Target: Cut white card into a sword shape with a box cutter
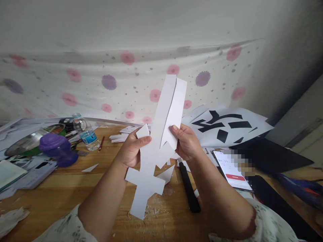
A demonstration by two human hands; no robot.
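Note:
Both hands hold up a long white paper cutout point(161, 111) above the wooden table. Its lower end has a cross-like shape, and a long strip runs up to the top. My left hand point(134, 146) pinches its left edge, thumb in front, beside a small folded flap. My right hand point(185, 141) grips a partly separated white strip point(178, 104) on the right side, its thumb pressed on the front. A slit runs between this strip and the rest of the cutout. Below my right hand, a black-handled craft knife point(188, 188) lies on the table.
A water bottle point(87, 132), purple-lidded cup point(58, 149) and metal bowl point(32, 137) stand at left. A phone point(233, 171) lies at right, before a white sheet with black shapes point(227, 126). Paper scraps point(123, 136) lie behind my hands. A flowered cloth point(91, 80) covers the wall.

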